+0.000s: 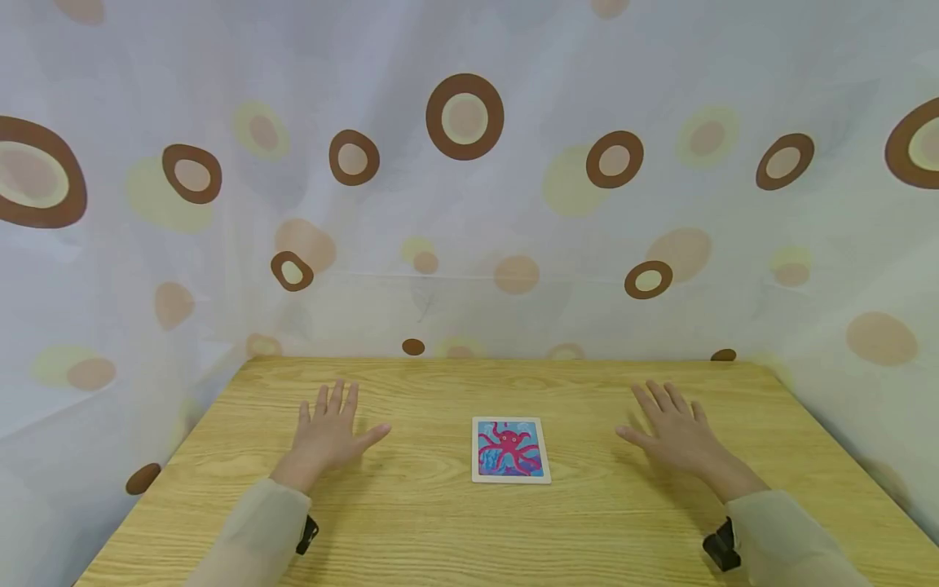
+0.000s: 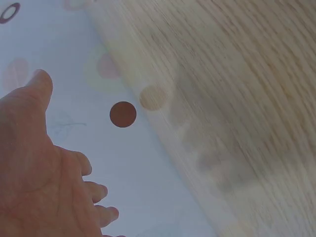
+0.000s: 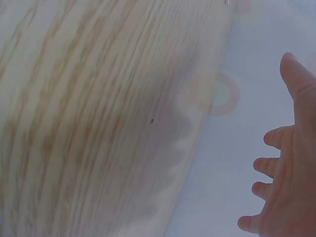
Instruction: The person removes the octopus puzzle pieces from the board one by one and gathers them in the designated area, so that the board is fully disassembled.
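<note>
A square card or tile with a white border [image 1: 509, 450] lies flat on the wooden table, showing a pink octopus on a blue background. To its left is my left hand [image 1: 328, 440], palm down over the table with fingers spread and thumb pointing toward the card. On the other side, my right hand [image 1: 676, 436] mirrors it, fingers also spread. Both hands are apart from the card and hold nothing. In the left wrist view the left palm [image 2: 42, 182] and its fingers show bare; the right palm [image 3: 296, 177] looks the same in the right wrist view.
The wooden table [image 1: 411, 530] has light grain and reaches back to a pale curtain [image 1: 469, 212] with brown, yellow and peach circles. This cloth also hangs along the left and right sides. A black strap [image 1: 722, 546] sits at the right wrist.
</note>
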{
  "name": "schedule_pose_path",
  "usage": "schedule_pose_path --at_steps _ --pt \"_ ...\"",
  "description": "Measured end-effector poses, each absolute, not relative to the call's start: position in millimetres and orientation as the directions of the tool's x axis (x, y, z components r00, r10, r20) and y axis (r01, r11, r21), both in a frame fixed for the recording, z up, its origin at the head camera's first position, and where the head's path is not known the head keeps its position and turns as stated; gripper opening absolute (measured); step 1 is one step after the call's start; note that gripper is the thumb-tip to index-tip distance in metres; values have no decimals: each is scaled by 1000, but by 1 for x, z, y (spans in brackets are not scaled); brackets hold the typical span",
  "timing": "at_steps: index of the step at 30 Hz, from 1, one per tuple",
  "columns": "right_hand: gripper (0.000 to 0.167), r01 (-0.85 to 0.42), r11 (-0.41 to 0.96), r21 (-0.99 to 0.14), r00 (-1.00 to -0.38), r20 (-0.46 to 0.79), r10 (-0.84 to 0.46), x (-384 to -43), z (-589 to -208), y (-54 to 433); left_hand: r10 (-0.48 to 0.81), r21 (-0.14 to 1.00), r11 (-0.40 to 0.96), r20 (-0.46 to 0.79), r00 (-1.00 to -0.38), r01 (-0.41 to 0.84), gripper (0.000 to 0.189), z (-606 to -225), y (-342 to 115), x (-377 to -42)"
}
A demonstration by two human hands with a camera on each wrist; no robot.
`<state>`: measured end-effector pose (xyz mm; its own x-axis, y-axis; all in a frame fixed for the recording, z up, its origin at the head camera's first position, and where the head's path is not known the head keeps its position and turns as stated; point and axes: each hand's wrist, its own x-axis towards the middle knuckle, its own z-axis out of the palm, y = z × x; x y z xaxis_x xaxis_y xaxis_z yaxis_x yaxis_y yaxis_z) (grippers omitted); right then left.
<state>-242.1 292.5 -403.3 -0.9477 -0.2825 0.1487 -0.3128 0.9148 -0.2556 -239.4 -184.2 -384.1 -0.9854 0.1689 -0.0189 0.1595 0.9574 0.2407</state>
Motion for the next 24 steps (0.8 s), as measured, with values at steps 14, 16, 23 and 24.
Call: schedule_pose_path --at_steps 14,16,23,24 --pt "83 -352 895 -273 -935 154 -320 -246 -394 283 264 241 934 39 -964 265 95 -396 -170 -248" --pt "82 -363 888 -284 -931 156 -330 -247 -392 281 283 235 929 46 -958 286 94 -395 -165 -250" --pt "82 -396 865 -308 -917 172 -359 -251 -382 263 353 200 913 53 -934 357 90 -388 -142 -253" --pt "82 -405 860 -309 -913 178 -366 -252 -382 260 367 192 909 58 -929 371 90 -389 -139 -254"
